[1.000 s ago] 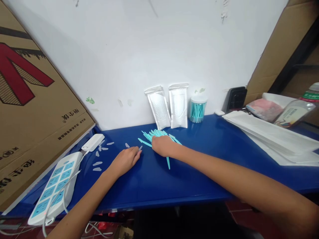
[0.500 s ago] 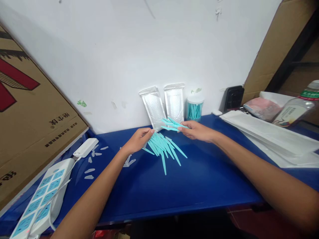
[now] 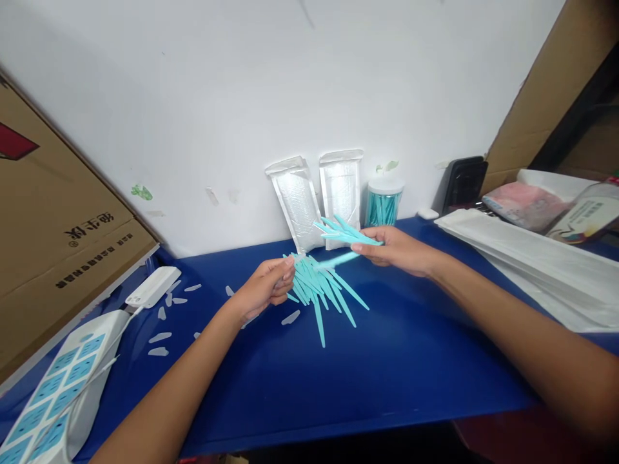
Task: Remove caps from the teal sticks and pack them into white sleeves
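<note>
My right hand (image 3: 394, 250) is closed round a bundle of slim turquoise sticks (image 3: 343, 231), their tips fanning out to the left. One more stick, smeared by motion, stretches from below those fingers toward the pile. My left hand (image 3: 265, 288) pinches a small translucent piece (image 3: 298, 258) between thumb and forefinger at the pile's left edge. The pile of turquoise sticks (image 3: 314, 283) lies spread on the blue table, thin ends pointing mostly toward me. A loose translucent sliver (image 3: 291, 318) rests just below the left hand.
Two silver bubble pouches (image 3: 340, 187) and a lidded jar of turquoise sticks (image 3: 383, 205) stand against the wall. More translucent slivers (image 3: 159, 337) lie at left, near a power strip (image 3: 62, 386) and a cardboard box (image 3: 72, 225). White packaging sheets (image 3: 522, 264) are stacked at right.
A translucent sliver now shows on the table below my left hand, which has drawn slightly down and left. One blurred stick now slants from my right hand toward the pile. The view has shifted slightly.
</note>
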`<state>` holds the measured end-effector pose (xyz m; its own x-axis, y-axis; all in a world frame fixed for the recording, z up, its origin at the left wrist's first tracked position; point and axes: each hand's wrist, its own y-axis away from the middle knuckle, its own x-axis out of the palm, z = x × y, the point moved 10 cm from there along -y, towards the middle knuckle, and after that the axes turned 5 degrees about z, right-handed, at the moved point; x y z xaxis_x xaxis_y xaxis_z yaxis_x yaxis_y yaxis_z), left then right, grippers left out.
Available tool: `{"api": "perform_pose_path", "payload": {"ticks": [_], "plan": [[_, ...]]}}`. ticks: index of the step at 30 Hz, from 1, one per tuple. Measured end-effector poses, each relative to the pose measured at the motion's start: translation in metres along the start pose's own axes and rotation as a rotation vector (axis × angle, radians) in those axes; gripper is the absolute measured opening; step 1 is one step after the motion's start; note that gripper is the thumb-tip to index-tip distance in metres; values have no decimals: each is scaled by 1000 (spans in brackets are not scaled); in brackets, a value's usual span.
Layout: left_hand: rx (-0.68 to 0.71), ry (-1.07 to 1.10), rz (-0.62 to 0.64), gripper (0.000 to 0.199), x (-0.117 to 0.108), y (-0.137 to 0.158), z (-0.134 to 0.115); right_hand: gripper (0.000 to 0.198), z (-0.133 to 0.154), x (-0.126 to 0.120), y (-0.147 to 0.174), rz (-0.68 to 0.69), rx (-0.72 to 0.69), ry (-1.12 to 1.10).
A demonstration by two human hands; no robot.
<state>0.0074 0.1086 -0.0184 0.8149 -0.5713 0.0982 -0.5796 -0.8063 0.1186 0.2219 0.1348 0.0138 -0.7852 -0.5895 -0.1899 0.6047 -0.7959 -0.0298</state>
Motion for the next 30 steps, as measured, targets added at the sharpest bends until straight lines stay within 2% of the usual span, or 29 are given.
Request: {"api": "perform_pose_path", "payload": {"ticks": [4,7,13,18,24,30], "plan": [[-34,239,11,48,8,0,2,43,3,2,0,-17,-25,-13],[-53,305,29,47,12,0,5,45,2,1,-2,-39,-39,-67],[-64,291,13,41,15,-1,11,38,6,-3,-3,-115,-90,-186],[-34,233,-18,37,15,-2,11,32,3,2,-3,-121,-81,-200],[40,153,-195,43,-2,0,7,35,2,19,-5,-13,-55,-95],[86,153,-315,54,-11,3,5,39,8,22,-1,-30,-52,176]]}}
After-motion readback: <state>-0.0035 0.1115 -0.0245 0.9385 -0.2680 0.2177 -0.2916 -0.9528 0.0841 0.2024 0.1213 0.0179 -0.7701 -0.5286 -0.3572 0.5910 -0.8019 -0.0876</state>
